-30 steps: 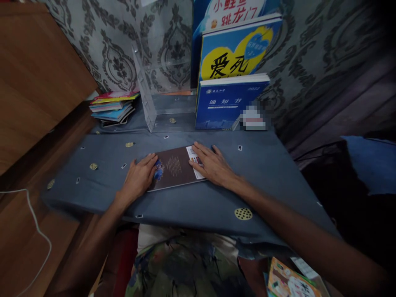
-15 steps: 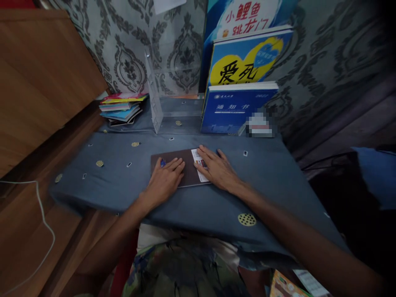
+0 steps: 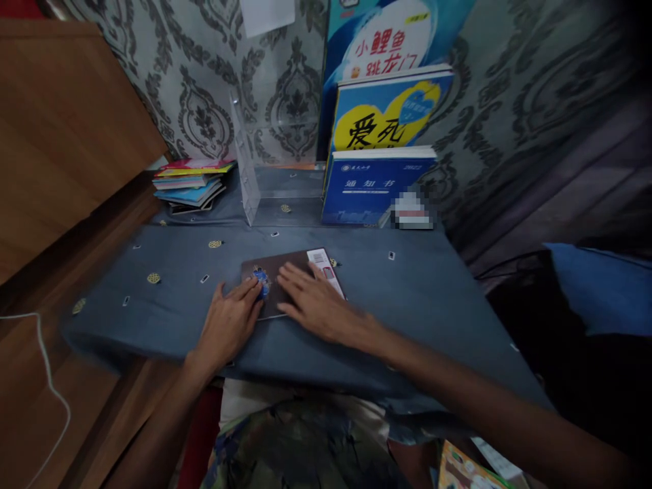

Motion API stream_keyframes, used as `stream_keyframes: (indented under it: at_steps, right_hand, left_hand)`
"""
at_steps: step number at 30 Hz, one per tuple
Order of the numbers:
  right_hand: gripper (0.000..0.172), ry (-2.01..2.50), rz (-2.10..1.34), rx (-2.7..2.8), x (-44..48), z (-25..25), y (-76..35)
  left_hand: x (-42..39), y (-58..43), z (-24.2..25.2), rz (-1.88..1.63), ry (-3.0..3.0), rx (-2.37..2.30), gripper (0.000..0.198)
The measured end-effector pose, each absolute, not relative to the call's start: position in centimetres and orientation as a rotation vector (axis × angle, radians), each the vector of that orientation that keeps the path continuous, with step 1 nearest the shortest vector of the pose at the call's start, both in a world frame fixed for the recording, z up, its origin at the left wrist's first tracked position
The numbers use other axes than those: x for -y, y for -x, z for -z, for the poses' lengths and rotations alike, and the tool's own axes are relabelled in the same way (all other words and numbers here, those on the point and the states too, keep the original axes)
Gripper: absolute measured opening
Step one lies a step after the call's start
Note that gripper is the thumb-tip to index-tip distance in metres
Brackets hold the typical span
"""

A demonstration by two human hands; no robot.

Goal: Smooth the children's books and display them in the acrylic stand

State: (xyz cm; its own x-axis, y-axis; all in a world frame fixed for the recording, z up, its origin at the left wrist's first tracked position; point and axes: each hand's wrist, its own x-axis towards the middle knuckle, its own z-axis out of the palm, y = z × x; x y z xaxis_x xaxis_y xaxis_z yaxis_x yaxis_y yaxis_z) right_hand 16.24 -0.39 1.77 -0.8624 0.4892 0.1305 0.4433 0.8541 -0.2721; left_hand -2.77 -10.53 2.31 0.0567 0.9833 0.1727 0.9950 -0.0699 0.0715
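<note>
A thin brown booklet [image 3: 282,266] with a white strip along its right edge lies flat on the blue-grey cloth [image 3: 153,319] covering the table. My left hand [image 3: 231,324] rests open at the booklet's lower left corner, fingertips on its cover by a small blue picture. My right hand [image 3: 316,305] lies flat and open across the booklet's middle, fingers spread and pointing left. Neither hand grips anything.
Blue books [image 3: 374,183] stand upright against the patterned wall behind, next to a clear acrylic stand [image 3: 249,170]. A stack of thin colourful books [image 3: 191,183] lies at the back left. A wooden panel [image 3: 61,136] is at the left, a white cable [image 3: 41,360] below it.
My right hand slid left from the booklet's white right edge onto its middle. My left hand drew back from the cover's centre to the lower left corner.
</note>
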Motion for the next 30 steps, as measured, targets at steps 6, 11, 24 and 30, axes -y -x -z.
stream_keyframes:
  at_steps: [6, 11, 24, 30]
  right_hand:
    - [0.058, 0.657, -0.401, 2.820, 1.4, -0.9, -16.4]
    - [0.052, 0.856, -0.315, 2.751, -0.5, -0.2, -20.7]
    - [0.049, 0.929, -0.268, 2.579, -0.6, 1.8, -22.7]
    - [0.049, 0.919, -0.243, 2.566, -0.6, 2.1, -22.7]
  left_hand:
    - [10.5, 3.0, -2.0, 0.325, 2.242, 2.052, 0.037]
    - [10.7, 3.0, -2.0, 0.334, 2.227, 2.066, 0.036]
    - [7.8, -4.0, -2.7, 0.356, 2.413, 1.922, 0.038]
    - [8.6, -4.1, -1.5, 0.352, 2.419, 1.894, 0.035]
